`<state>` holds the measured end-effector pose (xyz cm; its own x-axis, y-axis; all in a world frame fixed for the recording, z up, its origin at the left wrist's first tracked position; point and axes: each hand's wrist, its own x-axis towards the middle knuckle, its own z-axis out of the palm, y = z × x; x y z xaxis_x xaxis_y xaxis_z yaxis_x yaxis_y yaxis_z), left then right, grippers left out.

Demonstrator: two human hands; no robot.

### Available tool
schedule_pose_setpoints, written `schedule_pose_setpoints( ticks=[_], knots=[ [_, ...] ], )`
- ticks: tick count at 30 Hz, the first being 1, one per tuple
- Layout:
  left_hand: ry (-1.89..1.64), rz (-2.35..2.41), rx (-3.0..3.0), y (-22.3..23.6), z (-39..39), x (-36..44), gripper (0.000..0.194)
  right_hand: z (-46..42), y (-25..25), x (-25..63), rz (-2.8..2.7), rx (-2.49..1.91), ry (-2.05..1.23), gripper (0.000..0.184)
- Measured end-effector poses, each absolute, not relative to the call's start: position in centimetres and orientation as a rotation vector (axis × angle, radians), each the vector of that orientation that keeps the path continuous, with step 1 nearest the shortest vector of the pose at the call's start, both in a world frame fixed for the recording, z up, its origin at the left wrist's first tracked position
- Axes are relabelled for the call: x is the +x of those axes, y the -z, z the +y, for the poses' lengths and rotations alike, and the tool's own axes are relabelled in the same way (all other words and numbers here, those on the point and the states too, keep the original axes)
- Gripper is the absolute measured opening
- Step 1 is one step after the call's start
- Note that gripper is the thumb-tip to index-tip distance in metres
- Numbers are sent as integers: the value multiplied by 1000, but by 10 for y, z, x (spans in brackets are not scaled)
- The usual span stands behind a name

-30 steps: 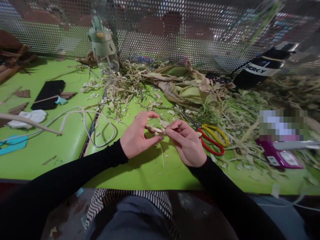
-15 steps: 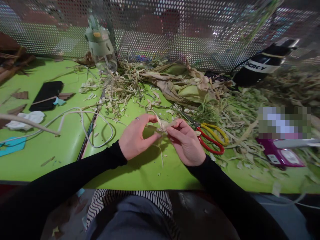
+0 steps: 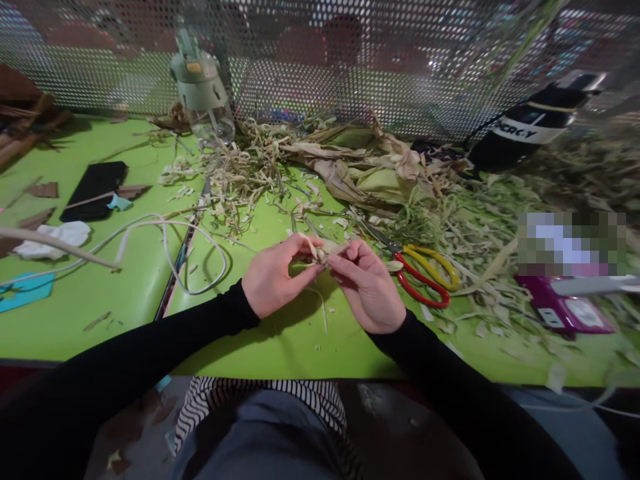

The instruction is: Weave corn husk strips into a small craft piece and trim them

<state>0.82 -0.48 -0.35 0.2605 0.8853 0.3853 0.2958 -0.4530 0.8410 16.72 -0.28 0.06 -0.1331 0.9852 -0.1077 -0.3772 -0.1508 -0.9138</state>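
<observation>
**Green table, metal screen: a pale husk piece between my two hands**

The green table (image 3: 125, 293) runs back to a perforated metal screen (image 3: 300, 67), with shredded strips (image 3: 245, 177) and a heap of dried husks (image 3: 380, 183) along its far side. A bottle with a pale green lid (image 3: 203, 93) stands at the far left; a black bottle (image 3: 525, 137) leans at the far right.

Near the middle, just above the tabletop, I have the pale husk piece (image 3: 325, 255). My right hand (image 3: 370, 287) pinches it between thumb and forefinger. My left hand (image 3: 277, 277) has thumb and forefinger curved in on its left end, the tips bearing on it from either side; how hard they press I cannot tell. The remaining fingers of both hands are mostly hidden.

I judge the piece nearly weightless, papery and pliable, more likely to split along its grain or spring open than to slip. It seems best held by the gathered middle, where the layers bunch, with light fingertips; the thin loose edges look easy to tear. Just right of my right hand lie scissors (image 3: 400, 259) with red and yellow handles.
</observation>
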Motion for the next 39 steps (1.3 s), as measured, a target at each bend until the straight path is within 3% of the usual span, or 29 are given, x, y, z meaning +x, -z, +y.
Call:
schedule_pose_setpoints(
  ticks=[6, 14, 19, 23, 28, 33, 39],
  knots=[
    [-1145, 1047, 1819, 2, -5, 9, 12, -3, 0, 167, -933, -975, -1544, 30],
    [-1052, 1026, 1408, -3, -2, 13, 18, -5, 4, 167, -1080, -986, -1458, 27],
    [-819, 951, 1170, -11, 4, 5, 18, -4, 0, 177, -1644, -955, -1044, 8],
    [-671, 890, 1095, -14, 8, -4, 22, -5, -10, 185, -2124, -898, -568, 14],
    [-656, 894, 1115, -15, 9, -7, 30, -7, -12, 186, -2313, -894, -216, 15],
    [-681, 931, 1212, -13, 7, -7, 43, -7, -6, 180, -2423, -901, 15, 15],
    [-757, 983, 1348, -15, 7, -9, 31, -5, -1, 180, -2362, -1014, -114, 11]
  ],
)
